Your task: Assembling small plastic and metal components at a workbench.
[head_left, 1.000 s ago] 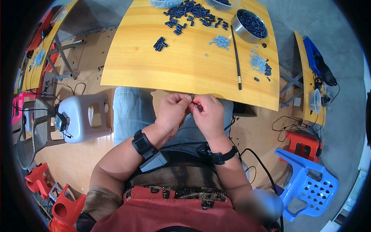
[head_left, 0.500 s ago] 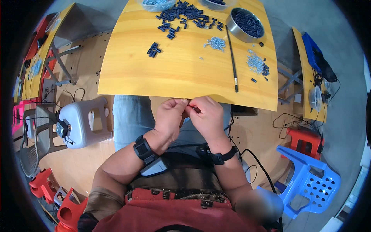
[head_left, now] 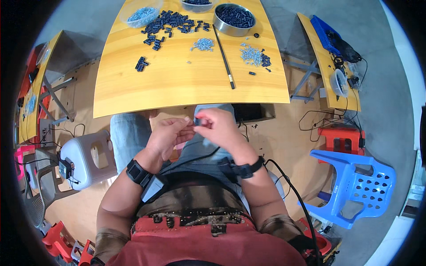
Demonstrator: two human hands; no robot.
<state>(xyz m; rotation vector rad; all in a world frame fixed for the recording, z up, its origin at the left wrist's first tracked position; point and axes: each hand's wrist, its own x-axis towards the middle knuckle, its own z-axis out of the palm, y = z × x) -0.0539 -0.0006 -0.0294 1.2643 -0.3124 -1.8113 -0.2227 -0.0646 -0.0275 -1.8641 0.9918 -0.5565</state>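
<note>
Just off the table's near edge, above my lap, my right hand (head_left: 218, 126) pinches a small dark plastic piece (head_left: 197, 121) between thumb and fingers. Beside it my left hand (head_left: 169, 135) is half turned up with its fingers apart; I make out nothing held in it. On the wooden table (head_left: 177, 91) lie a heap of black plastic pieces (head_left: 171, 22), a small cluster of the same pieces (head_left: 142, 64), and two piles of tiny silvery parts (head_left: 203, 44), (head_left: 251, 56). Small dark bits (head_left: 265, 60) lie against the right-hand pile.
A steel bowl (head_left: 234, 29) of black pieces and a clear tub (head_left: 142, 17) of silvery parts stand at the back. A thin black rod (head_left: 224, 57) lies lengthwise. A grey stool (head_left: 88, 157) is left, a blue stool (head_left: 355, 186) right; a black cable (head_left: 293, 186) runs beside my right arm.
My hands have come apart slightly; the left fingers have opened out and the dark piece shows in my right fingers. The whole view has shifted, with the table now further left.
</note>
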